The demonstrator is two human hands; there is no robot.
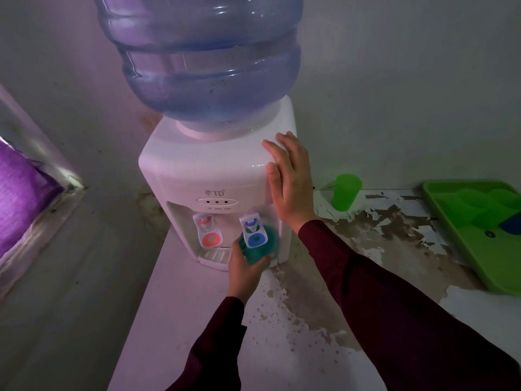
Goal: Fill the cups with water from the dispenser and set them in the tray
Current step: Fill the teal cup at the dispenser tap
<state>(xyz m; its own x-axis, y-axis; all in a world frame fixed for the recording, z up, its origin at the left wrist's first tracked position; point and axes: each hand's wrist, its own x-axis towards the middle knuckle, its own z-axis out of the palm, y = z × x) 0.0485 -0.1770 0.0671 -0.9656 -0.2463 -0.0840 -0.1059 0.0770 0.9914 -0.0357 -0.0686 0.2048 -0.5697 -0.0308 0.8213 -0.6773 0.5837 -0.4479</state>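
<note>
A white water dispenser [205, 176] with a large blue bottle [208, 57] on top stands on the counter. My left hand [245, 269] grips a teal cup [263, 248] held under the blue tap [255, 231], to the right of the red tap [208, 230]. My right hand [290, 179] lies flat with straight fingers against the dispenser's upper right corner. A light green cup [345, 191] stands on the counter right of the dispenser. The green tray [476, 249] at the far right holds green cups [476, 210] and a dark blue one [511, 225].
The white counter [324, 320] has peeling paint and wet spots in front of the dispenser. A wall rises close behind. A purple bag [19, 193] sits on a ledge at the far left.
</note>
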